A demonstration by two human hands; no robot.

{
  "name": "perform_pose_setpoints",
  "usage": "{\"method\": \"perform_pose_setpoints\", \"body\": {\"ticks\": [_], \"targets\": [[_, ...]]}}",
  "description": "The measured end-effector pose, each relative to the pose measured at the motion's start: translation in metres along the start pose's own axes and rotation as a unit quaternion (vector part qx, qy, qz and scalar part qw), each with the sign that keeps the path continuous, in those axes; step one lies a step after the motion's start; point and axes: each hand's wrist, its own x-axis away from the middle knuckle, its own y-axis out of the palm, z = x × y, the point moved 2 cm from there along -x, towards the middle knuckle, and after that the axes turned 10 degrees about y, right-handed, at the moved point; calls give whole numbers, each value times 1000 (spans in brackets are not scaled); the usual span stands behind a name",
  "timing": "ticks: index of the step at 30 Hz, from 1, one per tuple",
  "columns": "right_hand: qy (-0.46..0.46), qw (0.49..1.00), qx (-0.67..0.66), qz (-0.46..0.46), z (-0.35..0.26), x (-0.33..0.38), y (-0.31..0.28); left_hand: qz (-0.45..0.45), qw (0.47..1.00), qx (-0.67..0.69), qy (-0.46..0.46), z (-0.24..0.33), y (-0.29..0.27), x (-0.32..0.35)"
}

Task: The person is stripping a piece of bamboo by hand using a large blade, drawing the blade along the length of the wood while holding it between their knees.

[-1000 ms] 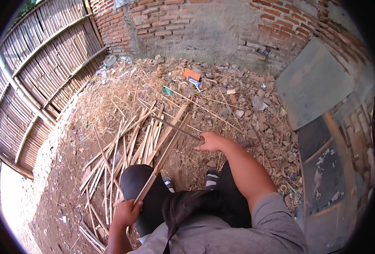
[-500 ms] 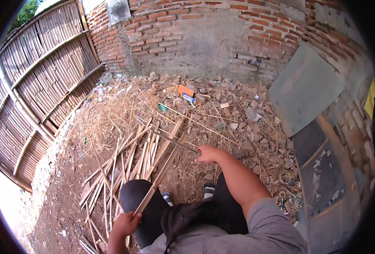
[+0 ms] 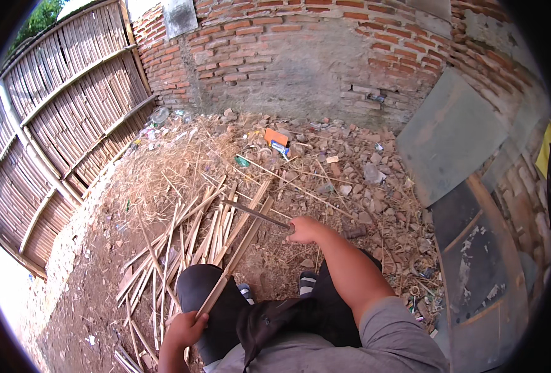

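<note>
My left hand [image 3: 186, 327] is closed around the near end of a long, flat bamboo strip [image 3: 241, 250]. The strip slants up and away past my left knee. In my right hand [image 3: 305, 230], closed on the grip, is a machete [image 3: 257, 214] with a long, narrow, dark blade. It points left and crosses over the far part of the strip in this view; whether the two touch I cannot tell. The machete's handle is mostly hidden by my fingers. Beside my left leg lies a loose pile of split bamboo strips [image 3: 160, 264].
Dry straw, stones and litter cover the ground ahead, among them an orange piece [image 3: 276, 137] and a green scrap [image 3: 242, 161]. A brick wall [image 3: 288, 68] stands behind, a bamboo fence [image 3: 70, 93] at left. Grey panels [image 3: 455, 137] lean at right.
The machete has shifted slightly, its blade now lying a little lower at the tip. My left hand and the bamboo strip stay nearly in place.
</note>
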Motion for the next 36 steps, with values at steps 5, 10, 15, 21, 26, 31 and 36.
{"method": "perform_pose_setpoints", "body": {"ticks": [5, 10, 15, 21, 26, 31, 36], "targets": [[-11, 999, -37, 37, 15, -1, 10, -16, 1000, -9, -14, -1, 0, -2], [-104, 993, 31, -54, -30, 24, 13, -6, 999, 15, -34, -8, 2, 2], [-152, 984, 52, -77, -34, 22, 23, 7, 999, 36, -17, -5, 2, 2], [-12, 997, -60, -45, -6, 10, -5, 15, 1000, 14, -12, -5, 3, 3], [-7, 995, -61, 74, 24, -5, 3, 14, 1000, 14, 0, -9, 4, -1], [-66, 997, 12, -33, -9, 10, 11, 7, 999, 34, -21, -3, 2, 2], [-125, 989, 22, -74, -25, 16, 23, 3, 999, 31, -24, -2, 0, 2]]}}
